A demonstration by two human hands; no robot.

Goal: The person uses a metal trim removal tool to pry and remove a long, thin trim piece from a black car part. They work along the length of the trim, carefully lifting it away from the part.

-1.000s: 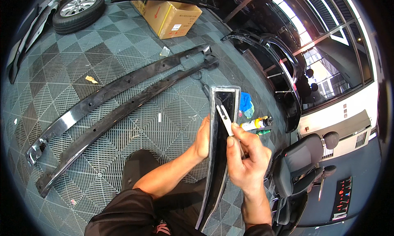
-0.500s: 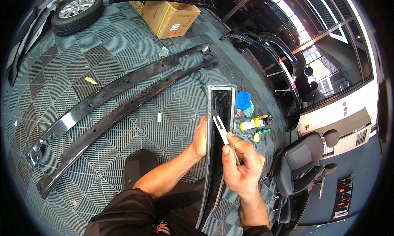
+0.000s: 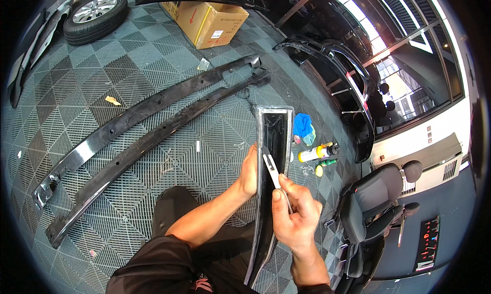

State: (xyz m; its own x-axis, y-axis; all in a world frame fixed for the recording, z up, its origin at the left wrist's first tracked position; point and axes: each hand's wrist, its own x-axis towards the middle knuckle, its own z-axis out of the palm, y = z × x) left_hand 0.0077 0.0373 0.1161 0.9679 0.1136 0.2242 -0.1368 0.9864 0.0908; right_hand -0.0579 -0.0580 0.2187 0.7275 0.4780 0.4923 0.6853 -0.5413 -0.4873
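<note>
A long, hollow black trim piece (image 3: 275, 127) with a pale grey edge strip stands nearly upright before me, its lower end running down to my lap. My left hand (image 3: 248, 175) grips it from the left side; most of the fingers are hidden behind it. Between thumb and fingers, my right hand (image 3: 295, 212) holds a light-coloured utility knife (image 3: 271, 170). The knife's dark tip points up and left, at the inner side of the left edge strip. Whether the blade touches the strip I cannot tell.
Two long black trim pieces (image 3: 169, 93) lie on the grey tiled floor to the left. A blue cloth (image 3: 303, 125) and a yellow-and-white bottle (image 3: 313, 154) are on the right. Farther off are a cardboard box (image 3: 212, 25), a wheel (image 3: 96, 17) and a dark car seat (image 3: 371, 199).
My right hand and the knife have shifted slightly left and down along the trim piece. My left hand stays in place.
</note>
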